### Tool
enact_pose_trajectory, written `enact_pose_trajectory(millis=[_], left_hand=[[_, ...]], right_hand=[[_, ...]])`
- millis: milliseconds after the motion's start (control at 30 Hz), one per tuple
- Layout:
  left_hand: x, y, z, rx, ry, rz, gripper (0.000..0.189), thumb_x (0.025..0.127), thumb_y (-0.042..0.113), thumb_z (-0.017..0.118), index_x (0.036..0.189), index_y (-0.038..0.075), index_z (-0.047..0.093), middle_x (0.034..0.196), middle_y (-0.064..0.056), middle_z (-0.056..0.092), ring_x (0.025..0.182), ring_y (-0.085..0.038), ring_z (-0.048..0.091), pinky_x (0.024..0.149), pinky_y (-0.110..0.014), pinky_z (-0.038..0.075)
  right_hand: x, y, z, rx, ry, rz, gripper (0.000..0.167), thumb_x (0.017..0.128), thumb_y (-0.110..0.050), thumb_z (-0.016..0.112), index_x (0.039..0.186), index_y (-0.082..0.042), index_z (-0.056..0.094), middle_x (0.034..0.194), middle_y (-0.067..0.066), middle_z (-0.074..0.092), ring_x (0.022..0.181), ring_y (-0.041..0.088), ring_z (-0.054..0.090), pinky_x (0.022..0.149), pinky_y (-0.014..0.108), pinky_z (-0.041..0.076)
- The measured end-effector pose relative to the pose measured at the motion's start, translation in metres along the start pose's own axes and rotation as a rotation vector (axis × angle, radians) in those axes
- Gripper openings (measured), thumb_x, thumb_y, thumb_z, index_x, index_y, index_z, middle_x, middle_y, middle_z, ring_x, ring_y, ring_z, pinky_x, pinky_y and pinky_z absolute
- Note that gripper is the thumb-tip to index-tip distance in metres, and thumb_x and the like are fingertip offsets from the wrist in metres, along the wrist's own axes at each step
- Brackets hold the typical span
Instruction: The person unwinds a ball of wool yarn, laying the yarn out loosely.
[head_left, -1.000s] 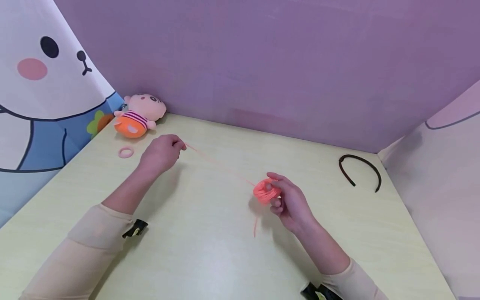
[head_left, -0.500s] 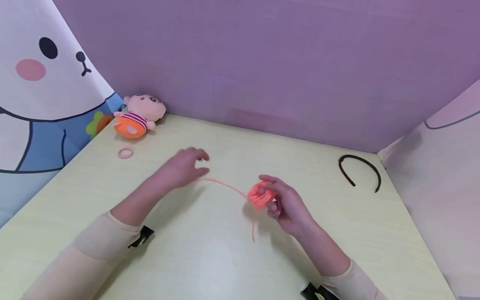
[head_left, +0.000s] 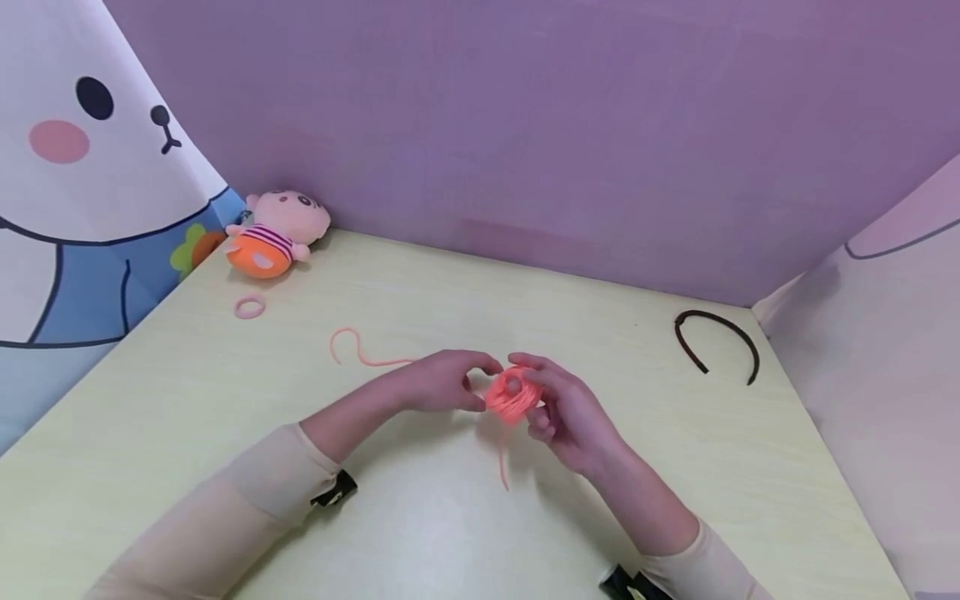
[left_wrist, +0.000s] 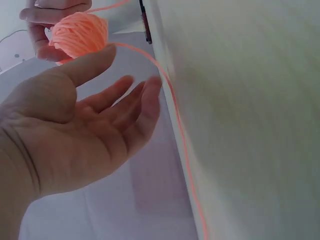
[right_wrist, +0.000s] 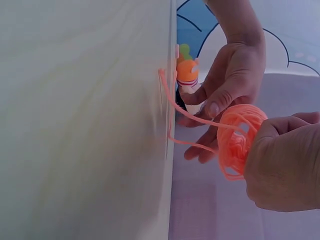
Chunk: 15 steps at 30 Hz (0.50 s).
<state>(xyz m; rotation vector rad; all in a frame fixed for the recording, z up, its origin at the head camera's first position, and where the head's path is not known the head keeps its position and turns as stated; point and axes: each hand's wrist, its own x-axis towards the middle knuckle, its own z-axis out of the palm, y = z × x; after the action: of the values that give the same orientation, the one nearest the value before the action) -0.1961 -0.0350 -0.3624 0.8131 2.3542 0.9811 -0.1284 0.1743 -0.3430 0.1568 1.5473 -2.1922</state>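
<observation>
A small ball of coral-orange yarn [head_left: 504, 407] is held above the table by my right hand [head_left: 576, 417], whose fingers and thumb pinch it from the right side. My left hand [head_left: 441, 382] is just left of the ball, fingers spread and loosely bent, gripping nothing. In the left wrist view its thumb tip overlaps the edge of the yarn ball [left_wrist: 80, 35]; contact is hard to tell. One long yarn tail [head_left: 365, 360] lies on the table behind the left hand, curling at its end. A shorter tail [head_left: 503, 462] hangs down from the ball.
A pink plush toy [head_left: 273, 233] in orange shorts lies at the back left corner. In front of it is a pink ring [head_left: 250, 307]. A dark curved headband-like strip [head_left: 720, 321] rests at the back right. A purple wall [head_left: 525, 150] closes the far side.
My left hand has let go of the stretched yarn end and moved right, up to the ball. That strand now lies slack on the table. The right hand has shifted slightly left with the ball.
</observation>
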Motion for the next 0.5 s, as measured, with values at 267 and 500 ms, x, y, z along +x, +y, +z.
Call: enact_pose_trajectory(millis=[267,500], left_hand=[[0.000,0.006,0.003,-0.091,-0.114,0.089,0.014,0.090,0.001,0.069,0.100,0.011,0.069,0.086,0.001,0.067,0.073,-0.017,0.061,0.067,-0.030,0.053],[-0.002,0.000,-0.009,-0.060,0.053,0.033,0.009,0.098,0.004,0.063,0.097,0.004,0.073,0.076,-0.002,0.067,0.069,-0.017,0.065,0.065,-0.030,0.054]], right_hand=[[-0.002,0.001,0.000,0.018,-0.028,0.007,0.039,0.104,-0.013,0.047,0.142,-0.008,0.046,0.071,-0.005,0.059,0.044,0.005,0.039,0.045,0.018,0.030],[-0.001,0.001,0.001,-0.017,-0.032,0.002,0.036,0.104,-0.013,0.048,0.140,-0.008,0.048,0.079,-0.004,0.063,0.045,0.006,0.039,0.045,0.018,0.029]])
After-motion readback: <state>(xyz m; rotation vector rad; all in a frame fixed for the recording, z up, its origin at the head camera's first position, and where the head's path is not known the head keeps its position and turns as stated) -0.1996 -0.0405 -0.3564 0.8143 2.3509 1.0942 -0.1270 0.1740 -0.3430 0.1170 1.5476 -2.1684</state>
